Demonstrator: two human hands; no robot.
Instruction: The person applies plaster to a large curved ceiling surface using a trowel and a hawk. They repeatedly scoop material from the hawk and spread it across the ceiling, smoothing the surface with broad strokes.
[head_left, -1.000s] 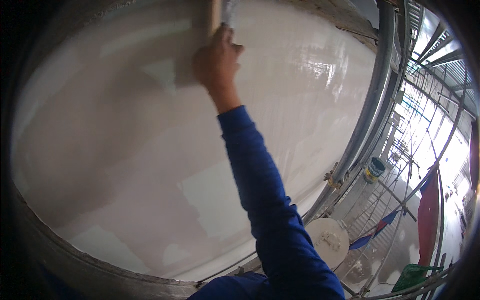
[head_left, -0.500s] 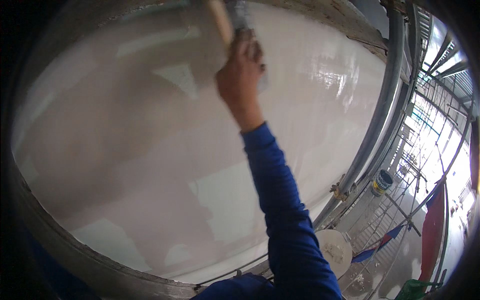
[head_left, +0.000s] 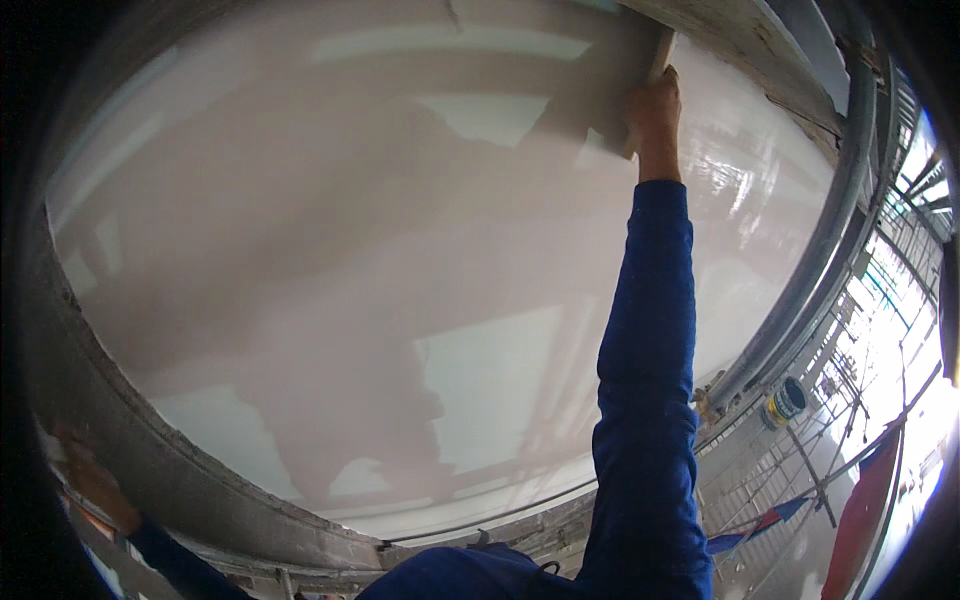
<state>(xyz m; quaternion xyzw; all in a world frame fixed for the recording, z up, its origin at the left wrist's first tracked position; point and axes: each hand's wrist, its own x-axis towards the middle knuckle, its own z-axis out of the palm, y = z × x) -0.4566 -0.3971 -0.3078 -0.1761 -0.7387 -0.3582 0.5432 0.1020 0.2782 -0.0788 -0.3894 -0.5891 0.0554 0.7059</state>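
Note:
My right hand reaches high up against a smooth white plastered wall, with the arm in a blue sleeve stretched out. It grips the wooden handle of a flat trowel, whose blade lies against the wall near the top edge. My left hand rests on the rough grey wall edge at the lower left; I see nothing in it and its fingers look spread on the surface.
A grey metal scaffold pipe runs along the wall's right side. A small paint can stands on the scaffolding below it. Scaffold rails and red and blue cloth show at the lower right, far below.
My right hand has moved the trowel up and to the right along the wall, toward its top edge. The left hand has come into view at the lower left.

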